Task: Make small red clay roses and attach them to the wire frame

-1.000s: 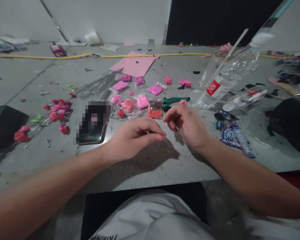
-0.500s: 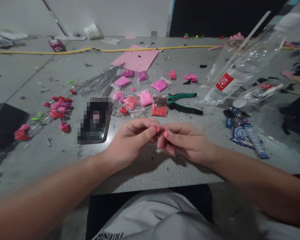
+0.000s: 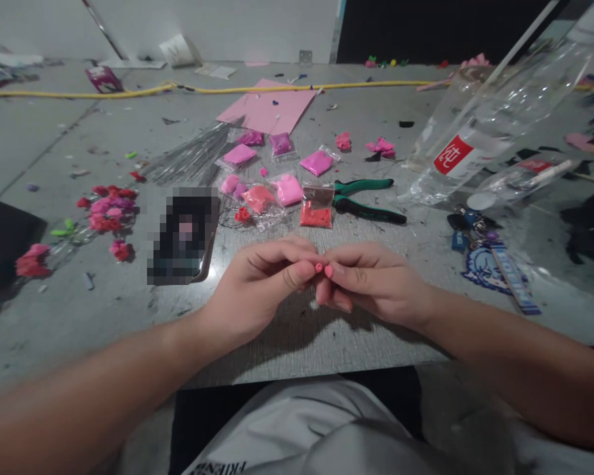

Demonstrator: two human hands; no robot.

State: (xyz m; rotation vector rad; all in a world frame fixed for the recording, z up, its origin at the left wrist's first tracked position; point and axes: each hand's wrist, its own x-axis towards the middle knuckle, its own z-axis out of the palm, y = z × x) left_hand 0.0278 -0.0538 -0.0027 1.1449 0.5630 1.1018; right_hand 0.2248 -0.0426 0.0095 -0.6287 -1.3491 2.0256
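Note:
My left hand pinches a tiny rolled pink clay bud between thumb and forefinger. Beside it, my right hand holds a small flat piece of pink clay at its thumb tip. The two pieces are very close; whether they touch I cannot tell. Just beyond my fingers lie a small bag of red clay and green-handled pliers. Further back are a bag of pink clay, a bag of coral clay and a red clay rose.
A phone lies left of my hands, with clustered clay roses beyond it. Thin wires fan out behind. Plastic bottles and keys with a charm occupy the right. A yellow cable crosses the back.
The pink bud in my left hand has come closer to the clay piece in my right. Both hands sit slightly lower in view, and the view itself has shifted a little.

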